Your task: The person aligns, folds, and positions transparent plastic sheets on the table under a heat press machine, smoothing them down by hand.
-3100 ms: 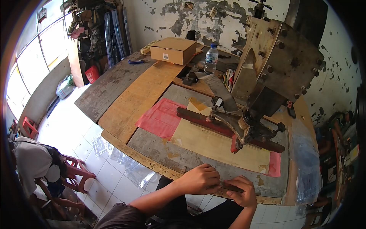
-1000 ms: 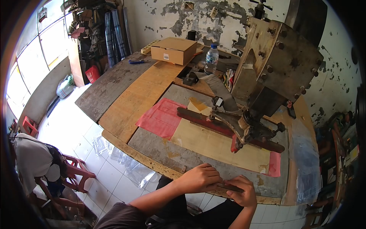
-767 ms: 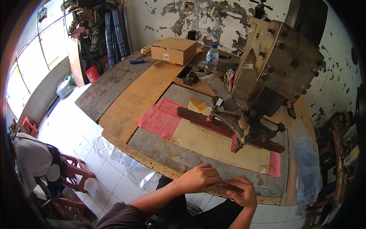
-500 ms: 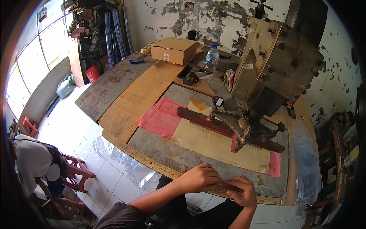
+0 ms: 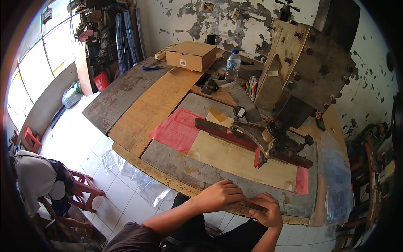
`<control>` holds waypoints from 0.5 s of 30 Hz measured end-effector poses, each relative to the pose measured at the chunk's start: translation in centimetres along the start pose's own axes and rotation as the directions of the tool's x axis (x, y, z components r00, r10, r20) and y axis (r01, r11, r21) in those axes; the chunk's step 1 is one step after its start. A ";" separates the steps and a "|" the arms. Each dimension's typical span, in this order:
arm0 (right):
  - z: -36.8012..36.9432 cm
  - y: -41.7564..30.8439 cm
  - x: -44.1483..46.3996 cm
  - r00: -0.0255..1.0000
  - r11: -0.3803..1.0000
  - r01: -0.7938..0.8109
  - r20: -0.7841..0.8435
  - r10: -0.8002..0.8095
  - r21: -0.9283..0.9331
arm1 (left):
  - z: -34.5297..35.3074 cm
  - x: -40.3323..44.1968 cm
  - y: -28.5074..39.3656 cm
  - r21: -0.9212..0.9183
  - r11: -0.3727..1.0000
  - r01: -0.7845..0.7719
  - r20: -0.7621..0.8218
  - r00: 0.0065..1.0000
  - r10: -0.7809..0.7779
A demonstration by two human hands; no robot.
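My left hand (image 5: pixel 219 196) is closed, its fingers curled at the front edge of the worktable. Close beside it, my right hand (image 5: pixel 268 212) pinches a thin dark flat piece (image 5: pixel 255 206) between thumb and fingers. The piece reaches toward my left fingers, which seem to grip its other end; its kind cannot be made out. Beyond my hands lies a beige sheet (image 5: pixel 226 158) over a red sheet (image 5: pixel 176 129) on the grey metal plate (image 5: pixel 163 157). Above the sheets sits the long bar (image 5: pixel 294 158) of a heavy press (image 5: pixel 304 69).
A cardboard box (image 5: pixel 191 55), a water bottle (image 5: pixel 233 65) and a blue-handled tool (image 5: pixel 152 67) stand or lie at the back. Clear plastic sheets (image 5: pixel 338 189) hang at the right edge. Another person (image 5: pixel 37 176) sits at lower left by a red stool (image 5: pixel 86 189).
My hands have barely moved and keep the same hold. The person at the lower left has shifted slightly.
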State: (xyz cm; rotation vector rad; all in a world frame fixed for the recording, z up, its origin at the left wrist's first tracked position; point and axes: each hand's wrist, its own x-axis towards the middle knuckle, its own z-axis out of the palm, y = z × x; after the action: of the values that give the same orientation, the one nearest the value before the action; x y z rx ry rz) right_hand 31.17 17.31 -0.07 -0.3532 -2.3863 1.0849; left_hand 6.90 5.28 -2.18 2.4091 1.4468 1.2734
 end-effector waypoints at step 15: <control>0.0 -0.7 0.0 1.000 0.998 0.002 0.011 -0.002 -0.060 | -0.1 -0.1 0.0 0.038 0.999 -0.026 0.050 0.998 0.024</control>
State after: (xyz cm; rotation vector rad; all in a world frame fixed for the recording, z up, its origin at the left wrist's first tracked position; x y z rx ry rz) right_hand 31.10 16.87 0.44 -0.3665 -2.4328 1.0180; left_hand 6.81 5.24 -2.19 2.4723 1.4467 1.1923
